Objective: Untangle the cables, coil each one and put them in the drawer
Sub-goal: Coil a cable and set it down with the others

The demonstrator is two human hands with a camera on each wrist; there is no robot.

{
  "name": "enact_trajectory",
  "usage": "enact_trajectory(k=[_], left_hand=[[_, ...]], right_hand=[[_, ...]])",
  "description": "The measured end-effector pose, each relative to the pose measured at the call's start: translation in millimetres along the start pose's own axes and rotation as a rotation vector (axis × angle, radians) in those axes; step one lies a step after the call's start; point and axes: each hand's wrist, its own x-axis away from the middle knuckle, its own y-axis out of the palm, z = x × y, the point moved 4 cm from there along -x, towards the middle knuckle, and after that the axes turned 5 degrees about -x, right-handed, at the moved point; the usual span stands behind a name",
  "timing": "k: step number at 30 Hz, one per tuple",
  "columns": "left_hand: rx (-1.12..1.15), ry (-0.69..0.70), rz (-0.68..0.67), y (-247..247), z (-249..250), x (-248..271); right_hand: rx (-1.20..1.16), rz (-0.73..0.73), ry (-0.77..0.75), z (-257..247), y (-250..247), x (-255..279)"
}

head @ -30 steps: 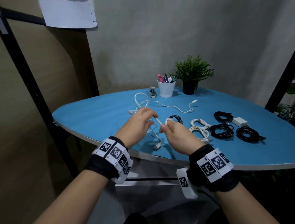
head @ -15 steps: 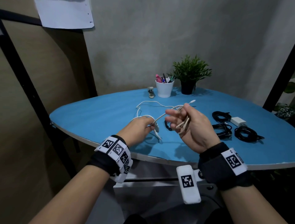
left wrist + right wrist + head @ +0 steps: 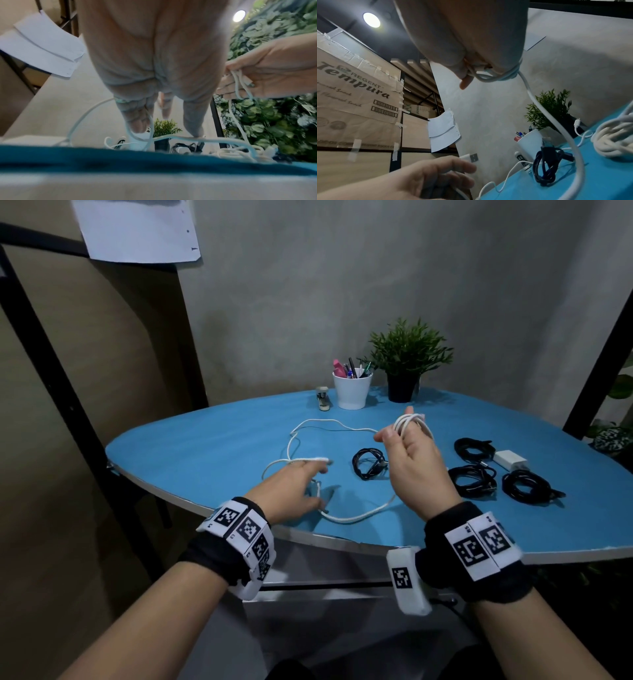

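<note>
The table [image 3: 212,446] is bright blue with a pale grey edge. On it lie a white cable [image 3: 315,424] and four black coils — one [image 3: 369,463] at centre, three [image 3: 523,486] toward 3 o'clock beside a white adapter [image 3: 510,459]. At 12 o'clock stand a white cup [image 3: 352,388] and a green plant [image 3: 409,349] in a black pot [image 3: 401,387]. Wristbands [image 3: 245,530] are black with white tags — black square-code patterns. The wall [image 3: 342,285] is mottled grey.
</note>
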Motion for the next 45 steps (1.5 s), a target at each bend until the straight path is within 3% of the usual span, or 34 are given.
enact_trajectory(k=[5,7,11,16,22,26,28,32,36,40,45], left_hand=[[0.053,-0.185,0.128,-17.4,-15.2,-4.8],[0.206,-0.274,0.235,-26.2,-23.1,-5.6],[0.570,-0.227,0.456,-43.5,-15.9,0.3],[0.527,0.066,0.349,-38.6,31.1,5.4],[0.003,0.104,0.045,5.4,44.5,-2.4],[0.125,0.172,0.140,9.1,50.4,3.7],[0.071,0.187,0.125,7.2,47.2,5.4],[-0.132,0.269,-0.006,10.2,38.0,8.7],[-0.033,0.318,-0.007,0.1,34.7,16.0],[0.164,0.243,0.159,-21.9,23.0,15.2],[0.303,0.208,0.512,-54.0,23.3,13.0]], right_hand=[[-0.087,0.027,-0.072,-10.6,-4.9,3.3],[-0.156,0.040,-0.058,-11.0,-7.9,2.8],[-0.463,0.055,0.029,-12.7,-7.8,3.1],[-0.786,-0.021,0.085,-37.0,-6.2,9.7],[-1.022,-0.026,0.047,-57.8,-23.1,11.0],[-1.184,0.028,-0.012,-57.1,-36.5,4.0],[-1.220,0.114,-0.003,-51.8,-42.4,-0.6],[-1.077,0.295,-0.012,-43.4,-51.5,-4.5],[-0.543,0.343,-0.086,-35.5,-53.5,-3.4],[-0.174,0.278,-0.106,-22.3,-49.0,-3.9],[0.110,0.106,-0.032,-10.9,-38.6,-2.2]])
